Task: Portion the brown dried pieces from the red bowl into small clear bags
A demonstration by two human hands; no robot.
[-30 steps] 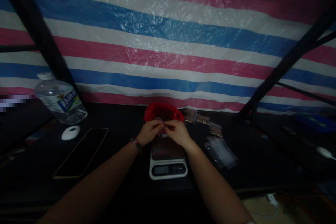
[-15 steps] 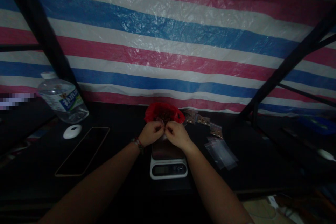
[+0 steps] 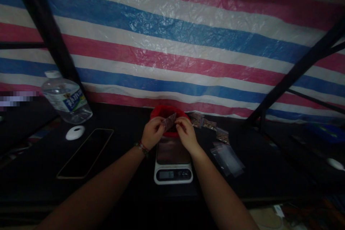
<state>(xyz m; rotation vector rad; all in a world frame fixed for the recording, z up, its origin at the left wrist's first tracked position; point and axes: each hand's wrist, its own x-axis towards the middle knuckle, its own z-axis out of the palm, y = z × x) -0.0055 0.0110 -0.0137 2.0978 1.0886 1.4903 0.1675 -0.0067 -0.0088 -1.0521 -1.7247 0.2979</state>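
My left hand [image 3: 153,132] pinches a small clear plastic zip bag [image 3: 170,121], which slants up to the right over a red plastic bag [image 3: 174,109]. My right hand [image 3: 187,133] is closed at the zip bag's right end, its fingertips pinching at the edge. The red bag stands open behind both hands; its contents are mostly hidden. Below the hands is a white kitchen scale [image 3: 173,180] with a lit display and a bare dark plate.
Several small filled zip bags [image 3: 209,124] lie at the right, with flat unfilled bags [image 3: 228,159] in front of them. At left are a phone [image 3: 85,153], a white oval object [image 3: 75,132] and a large clear bottle [image 3: 67,97]. Dark metal posts [image 3: 293,66] and striped sheeting stand behind.
The hands have moved slightly apart and back from the scale. The zip bag now shows clearly between them, tilted over the red bag. The scale's display has become brighter.
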